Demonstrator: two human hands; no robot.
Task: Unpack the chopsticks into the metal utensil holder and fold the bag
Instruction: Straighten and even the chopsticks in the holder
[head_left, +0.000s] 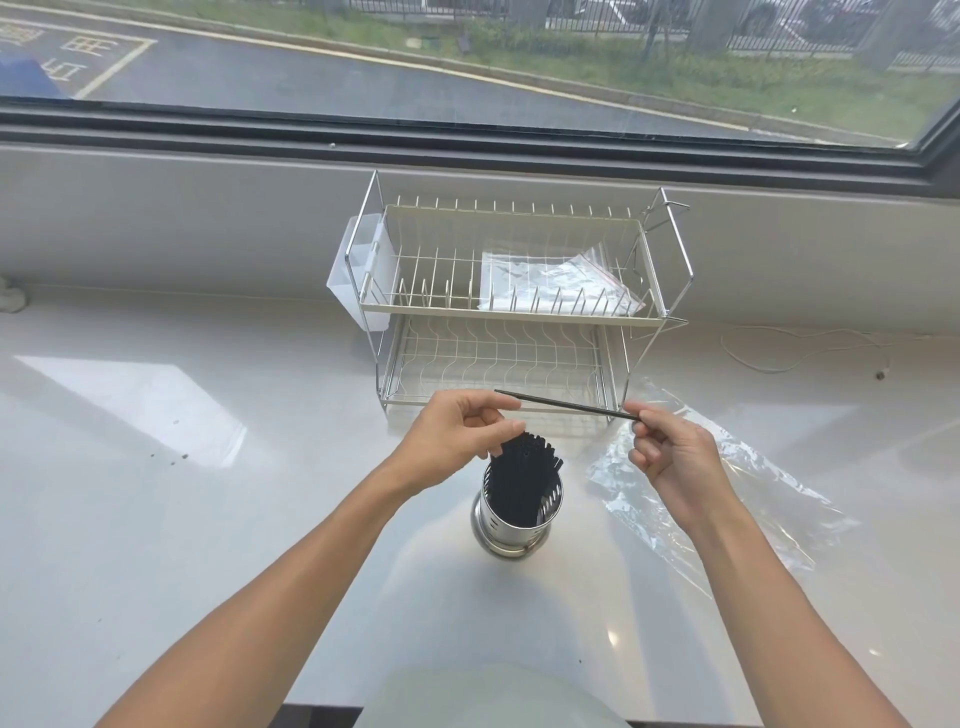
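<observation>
From my remote seat I look down on a pale glossy bench (156, 493) that runs back to a wall under a wide window (467, 62). Its near edge shows at the bottom of the view, and broad bare surface lies to the left of the arms.

A two-tier wire dish rack (511, 312) stands at the back, just beyond the hands, with a white plastic caddy (358, 275) hung on its left end and a zip bag (550, 280) lying flat on its upper tier. A thin white cable (789, 358) trails along the bench at far right.

The metal utensil holder (514, 512) stands upright between my forearms, packed with black chopsticks (522, 480) that point up and lean slightly right. My left hand (457, 441) hovers over their tops, fingers curled; I cannot tell whether it touches them.

My right hand (670, 452) makes a narrow fingertip grip on one end of a single black chopstick (566, 405). That stick lies nearly level, long axis running left to right in front of the rack's lower tier, its far end reaching above the left hand's fingers.

The clear plastic bag (727, 499) lies crumpled and unfolded on the bench, right of the holder and under the right hand.
</observation>
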